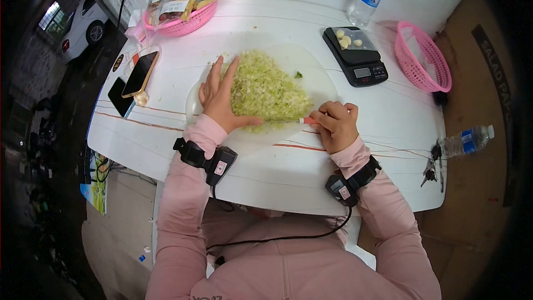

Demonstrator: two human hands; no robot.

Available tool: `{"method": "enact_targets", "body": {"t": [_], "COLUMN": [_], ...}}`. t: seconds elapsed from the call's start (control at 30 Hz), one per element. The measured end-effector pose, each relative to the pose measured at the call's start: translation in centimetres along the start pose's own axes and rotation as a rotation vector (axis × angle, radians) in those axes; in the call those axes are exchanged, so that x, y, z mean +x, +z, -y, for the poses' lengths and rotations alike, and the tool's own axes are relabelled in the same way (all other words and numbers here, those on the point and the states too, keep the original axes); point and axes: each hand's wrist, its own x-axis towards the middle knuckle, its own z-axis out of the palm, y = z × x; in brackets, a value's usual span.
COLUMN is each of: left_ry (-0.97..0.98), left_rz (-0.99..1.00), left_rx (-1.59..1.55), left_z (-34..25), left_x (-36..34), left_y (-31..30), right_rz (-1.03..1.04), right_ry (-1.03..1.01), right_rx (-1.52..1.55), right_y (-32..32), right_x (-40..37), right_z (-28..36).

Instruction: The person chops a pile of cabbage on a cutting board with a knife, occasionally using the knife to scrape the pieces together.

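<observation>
A mound of finely chopped pale green vegetable (269, 86) lies on a whitish, see-through cutting board (322, 75). My left hand (223, 99) rests against the mound's left side, fingers spread and thumb stretched along its near edge. In my right hand (335, 125) is a small knife (306, 120), gripped by its red and white handle. Its thin blade points left along the near edge of the mound, the tip close to my left thumb. One dark green leaf scrap (298, 75) sits apart on the board's right part.
Back left stands a pink basket (194, 22) of bagged food; two phones (141, 75) lie nearer. A black scale (355, 58) bears bagged garlic cloves. Rightward are another pink basket (408, 55), an upright bottle (366, 3), a lying bottle (466, 141) and keys (430, 169).
</observation>
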Motion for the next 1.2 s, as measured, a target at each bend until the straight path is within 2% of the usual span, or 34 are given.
{"method": "enact_targets", "body": {"t": [0.3,0.47,0.57,0.77,0.87,0.97,1.07,1.2], "left_ry": [0.064,0.022,0.032,0.047,0.045,0.026,0.029,0.015], "left_rz": [-0.042,-0.02,-0.061,-0.061,-0.077,-0.052,-0.07,-0.049], "left_rx": [0.041,0.06,0.037,0.071,0.059,0.074,0.058,0.072], "left_z": [0.4,0.5,0.7,0.5,0.4,0.3,0.4,0.3], "left_x": [0.0,-0.1,0.2,0.0,0.1,0.0,0.0,0.0], "left_y": [0.0,0.1,0.4,0.0,0.0,-0.2,-0.1,-0.2], "right_rz": [-0.024,-0.106,-0.001,-0.064,-0.008,-0.071,-0.011,-0.043], "right_ry": [0.004,-0.12,-0.024,-0.093,-0.063,-0.104,-0.056,-0.074], "right_rx": [0.11,0.005,0.084,0.06,0.036,0.038,0.049,0.031], "right_y": [-0.1,-1.8,0.1,-1.1,-0.2,-1.1,-0.4,-1.0], "right_x": [0.1,0.8,0.1,0.8,0.5,0.8,0.4,0.5], "right_z": [-0.4,0.6,-0.8,0.3,-0.2,0.5,0.0,0.4]}}
